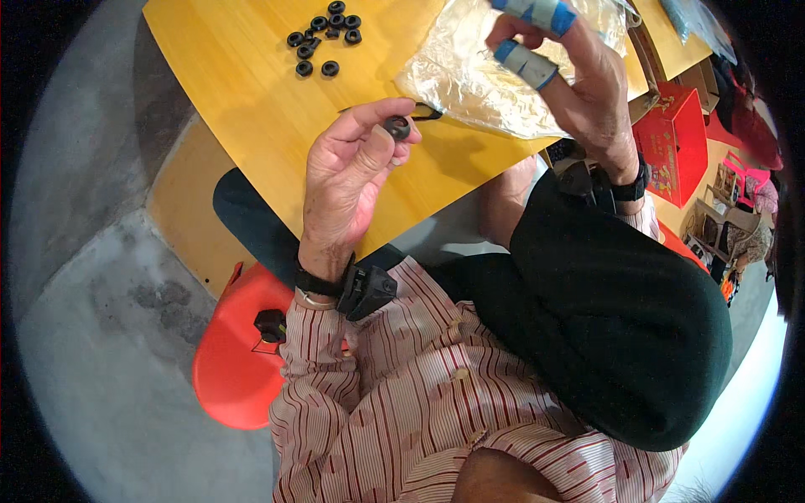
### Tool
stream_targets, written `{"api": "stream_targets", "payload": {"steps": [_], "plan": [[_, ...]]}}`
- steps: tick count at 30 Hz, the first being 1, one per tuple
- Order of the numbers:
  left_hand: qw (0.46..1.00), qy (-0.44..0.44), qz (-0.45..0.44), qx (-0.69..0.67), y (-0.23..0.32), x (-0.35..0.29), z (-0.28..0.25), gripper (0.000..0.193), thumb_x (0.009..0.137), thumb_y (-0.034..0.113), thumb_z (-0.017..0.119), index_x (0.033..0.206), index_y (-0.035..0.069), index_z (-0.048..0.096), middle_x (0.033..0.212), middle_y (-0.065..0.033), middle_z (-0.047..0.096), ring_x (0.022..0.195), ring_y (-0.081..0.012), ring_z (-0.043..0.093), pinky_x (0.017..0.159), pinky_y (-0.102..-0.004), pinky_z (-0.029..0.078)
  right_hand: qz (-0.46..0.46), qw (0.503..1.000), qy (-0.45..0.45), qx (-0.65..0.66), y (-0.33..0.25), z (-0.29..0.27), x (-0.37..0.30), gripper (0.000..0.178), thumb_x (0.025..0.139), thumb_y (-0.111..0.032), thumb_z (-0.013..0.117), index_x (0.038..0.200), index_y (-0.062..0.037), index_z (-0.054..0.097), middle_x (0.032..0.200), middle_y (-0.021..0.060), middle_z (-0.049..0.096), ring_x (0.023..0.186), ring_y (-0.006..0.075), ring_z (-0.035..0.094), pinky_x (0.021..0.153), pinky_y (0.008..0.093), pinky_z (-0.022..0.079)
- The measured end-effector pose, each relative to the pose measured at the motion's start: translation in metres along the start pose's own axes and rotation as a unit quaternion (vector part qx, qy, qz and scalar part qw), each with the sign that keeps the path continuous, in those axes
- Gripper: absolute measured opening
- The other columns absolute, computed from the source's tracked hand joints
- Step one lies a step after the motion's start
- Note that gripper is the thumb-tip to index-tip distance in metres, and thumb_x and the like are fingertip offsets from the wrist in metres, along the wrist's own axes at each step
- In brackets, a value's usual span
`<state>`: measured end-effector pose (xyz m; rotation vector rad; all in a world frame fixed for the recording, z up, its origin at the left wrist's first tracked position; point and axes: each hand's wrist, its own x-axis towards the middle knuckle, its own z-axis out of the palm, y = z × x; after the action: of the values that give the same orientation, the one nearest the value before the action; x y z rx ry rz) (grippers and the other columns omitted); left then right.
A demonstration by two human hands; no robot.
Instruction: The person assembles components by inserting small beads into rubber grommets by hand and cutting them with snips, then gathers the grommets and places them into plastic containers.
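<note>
Between the thumb and fingers of my left hand, a small round black rubber-like ring is pinched, its hole partly visible. Just behind those fingertips a thin dark piece lies on the table; my hand hides part of it. My right hand is raised over a clear plastic bag, with blue tape wrapped around two of its digits. Its thumb and forefinger are apart, and I see nothing between them. Several similar black rings lie loosely grouped at the far left.
The yellow wooden table has a curved-looking near edge in front of me. A red box stands beyond its right side, near shelves with mixed goods. A red stool is at my left. Both wrists wear black straps with devices.
</note>
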<state>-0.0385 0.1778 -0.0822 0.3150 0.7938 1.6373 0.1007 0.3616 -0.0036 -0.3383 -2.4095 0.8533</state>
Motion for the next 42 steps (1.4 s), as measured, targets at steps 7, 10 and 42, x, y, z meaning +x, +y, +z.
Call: {"api": "stream_targets", "payload": {"steps": [7, 10, 42], "plan": [[1.000, -0.006, -0.004, -0.009, -0.004, 0.006, 0.005, 0.028, 0.091, 0.010, 0.059, 0.114, -0.004, 0.055, 0.105, -0.0095, 0.062, 0.091, -0.0131, 0.057, 0.078, -0.0234, 0.043, -0.454, 0.880, 0.117, -0.072, 0.024, 0.030, 0.028, 0.042, 0.081, -0.006, 0.063, 0.121, 0.0029, 0.052, 0.080, 0.0097, 0.059, 0.064, 0.0200, 0.050, 0.059, 0.0306, 0.042], [1.000, 0.021, -0.008, 0.002, -0.005, 0.005, 0.005, 0.026, 0.090, 0.011, 0.060, 0.112, -0.003, 0.055, 0.103, -0.0093, 0.062, 0.090, -0.0127, 0.058, 0.077, -0.0229, 0.044, -0.174, 0.980, -0.095, -0.024, -0.012, 0.007, 0.016, 0.031, 0.082, -0.005, 0.060, 0.111, 0.0050, 0.054, 0.076, 0.0101, 0.055, 0.062, 0.0204, 0.048, 0.059, 0.0311, 0.042], [0.999, 0.025, 0.031, 0.024, -0.008, 0.000, -0.004, 0.016, 0.090, 0.007, 0.059, 0.105, 0.002, 0.057, 0.092, -0.0067, 0.064, 0.080, -0.0106, 0.055, 0.076, -0.0233, 0.044, -0.222, 0.966, -0.135, 0.003, 0.001, 0.039, -0.003, 0.022, 0.064, -0.005, 0.059, 0.086, -0.0039, 0.055, 0.072, 0.0064, 0.054, 0.071, 0.0271, 0.053, 0.062, 0.0357, 0.047]]}}
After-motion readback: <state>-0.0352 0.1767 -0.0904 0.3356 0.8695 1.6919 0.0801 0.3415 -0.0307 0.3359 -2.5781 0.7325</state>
